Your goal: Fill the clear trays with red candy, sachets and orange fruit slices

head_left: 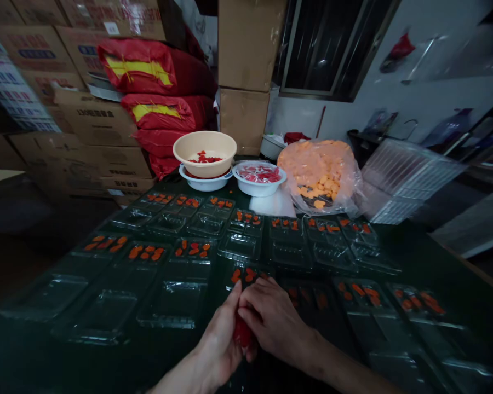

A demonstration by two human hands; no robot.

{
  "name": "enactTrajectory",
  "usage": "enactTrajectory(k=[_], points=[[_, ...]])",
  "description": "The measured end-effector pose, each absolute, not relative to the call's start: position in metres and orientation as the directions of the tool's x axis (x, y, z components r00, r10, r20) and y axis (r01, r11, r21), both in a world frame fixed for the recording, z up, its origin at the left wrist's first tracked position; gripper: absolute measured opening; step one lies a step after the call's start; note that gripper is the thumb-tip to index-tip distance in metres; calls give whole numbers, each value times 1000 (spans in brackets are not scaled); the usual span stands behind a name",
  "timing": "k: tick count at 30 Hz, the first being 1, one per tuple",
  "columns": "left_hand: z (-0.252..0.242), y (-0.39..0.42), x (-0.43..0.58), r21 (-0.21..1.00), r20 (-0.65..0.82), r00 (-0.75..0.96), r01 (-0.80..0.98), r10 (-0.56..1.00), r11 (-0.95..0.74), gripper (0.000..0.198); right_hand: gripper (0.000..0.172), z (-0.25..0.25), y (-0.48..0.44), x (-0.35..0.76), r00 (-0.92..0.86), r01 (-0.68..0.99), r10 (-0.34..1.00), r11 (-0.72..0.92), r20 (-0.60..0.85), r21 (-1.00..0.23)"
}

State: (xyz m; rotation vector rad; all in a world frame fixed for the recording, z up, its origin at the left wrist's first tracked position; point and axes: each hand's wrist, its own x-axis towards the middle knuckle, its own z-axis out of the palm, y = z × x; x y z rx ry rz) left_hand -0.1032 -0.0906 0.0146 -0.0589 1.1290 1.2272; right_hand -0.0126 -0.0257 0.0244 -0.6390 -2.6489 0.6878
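Observation:
My left hand (219, 347) and my right hand (273, 320) meet low at the centre, fingers closed together around a small red piece (243, 332) held between them. They hover over clear plastic blister trays (176, 303) spread across a dark table. Many tray pockets hold small orange pieces (193, 249). Just beyond my fingertips lies a pocket with orange pieces (242, 274).
A beige bowl (204, 149) with red pieces sits on a white bowl at the back. Beside it stands a white bowl (258, 183) of red pieces and a plastic bag of orange pieces (318, 172). Stacked clear trays (402, 180) lie right. Cardboard boxes and red sacks (156, 71) stand behind.

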Motion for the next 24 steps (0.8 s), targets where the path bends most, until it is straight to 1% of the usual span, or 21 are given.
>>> enactTrajectory(k=[3,6,8,9,11,12,14,15,17,19,22,24], points=[[11,-81,-107,529,-676,-132,-772,725,353,36,15,29,-15,-11,-808,310,558,677,191,-667],[13,-73,-113,546,-647,-150,-775,748,317,23,14,37,-1,-8,-782,188,599,495,176,-849],[16,-68,-116,567,-602,-134,-766,787,303,16,10,38,19,-5,-760,117,623,412,186,-903],[18,-66,-118,576,-572,-120,-763,812,293,15,8,36,34,-4,-729,106,650,416,213,-903],[20,-63,-121,583,-519,-108,-770,848,259,15,9,26,74,-1,-611,165,731,492,303,-855],[21,-62,-122,577,-508,-110,-780,854,243,14,11,18,98,0,-527,239,774,532,352,-812],[20,-63,-125,561,-525,-141,-799,839,216,14,12,0,145,2,-382,481,835,546,397,-686],[19,-63,-127,551,-547,-156,-807,823,213,15,11,-9,167,2,-359,526,845,533,396,-662],[19,-65,-129,529,-586,-164,-819,793,222,17,9,-24,201,3,-369,589,850,527,377,-612],[20,-67,-131,495,-597,-126,-835,793,240,15,9,-33,219,3,-415,619,837,547,357,-564],[26,-69,-132,449,-571,-54,-856,819,257,21,11,-33,219,4,-449,666,819,574,359,-476],[29,-70,-128,463,-565,-42,-843,824,274,25,11,-25,203,5,-478,673,800,599,364,-434]])
